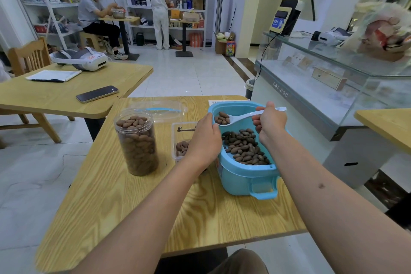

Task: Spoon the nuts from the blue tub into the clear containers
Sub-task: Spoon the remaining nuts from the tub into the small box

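From the head camera, a pale wood-grain tabletop (138, 207) carries a glossy, rounded blue tub (244, 176) with a moulded handle on its near end. Inside lies a loose heap of dark, oval, ridged nuts (244, 147). The right hand (270, 120) has its grip curled round the handle of a white plastic spoon (240, 118); the spoon's bowl, holding a few nuts, hangs above the far end of the tub. The left hand (204, 138) grips the tub's left rim, fingers hooked over the edge just beside the spoon's bowl. Left of the tub stands a tall clear cylindrical jar (138, 142), filled nearly to the top with nuts. Between jar and tub sits a low, square clear container (178, 140) with some nuts inside, partly hidden by the left hand. A clear lid (160, 111) lies behind them.
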